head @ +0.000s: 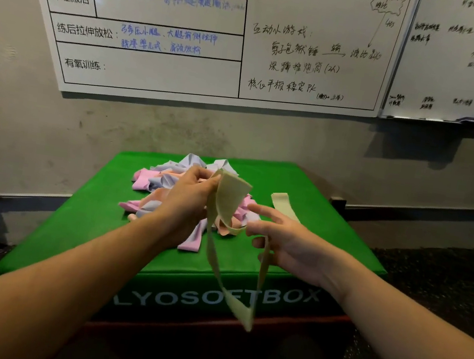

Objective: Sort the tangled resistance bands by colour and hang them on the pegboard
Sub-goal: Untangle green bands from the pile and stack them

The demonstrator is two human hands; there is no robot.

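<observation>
Wall: whiteboard [166,26] above green box [96,220].
Pile [164,190]: pink, lilac, peach bands, far of hands.
Left hand [188,200]: pinches yellow band [228,199].
Right hand [288,241]: loosely grips its hanging loop.

Dim indoor light, whiteboard [166,26] brightest with shadow beneath it, edges bowed by wide-angle, right of it blurred.

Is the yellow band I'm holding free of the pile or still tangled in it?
Mostly free: the yellow band hangs between both hands, its loop dangling past the green box edge. Any snag behind the hands is hidden.
</observation>
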